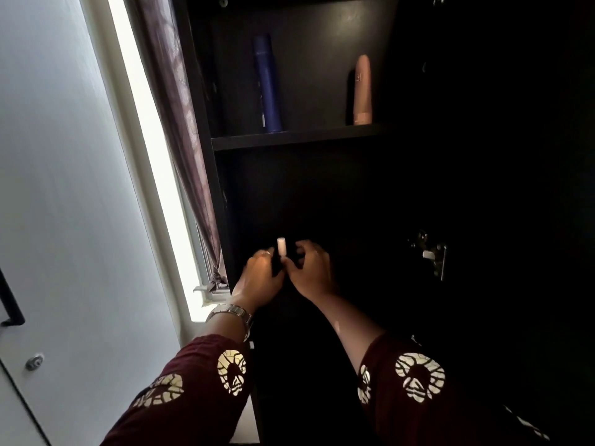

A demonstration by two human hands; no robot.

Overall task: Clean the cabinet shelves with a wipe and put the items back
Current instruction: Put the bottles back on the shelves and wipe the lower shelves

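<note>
Both my hands reach into the dark lower compartment of a black cabinet (222,194). My left hand (259,278) grips a small dark bottle with a pale cap (281,246), held upright. Right beside it, my right hand (310,270) has curled fingers near the bottle; the dark hides whether it touches or holds anything. On the shelf (299,136) above stand a tall blue can (267,85) and a pink tube (363,91) with a dark item next to it. No wipe is visible.
A metal hinge (433,254) sits on the cabinet's right inner side. A dark curtain (180,123) hangs along the bright window (151,130) left of the cabinet. A white door (64,188) with a black handle stands at far left.
</note>
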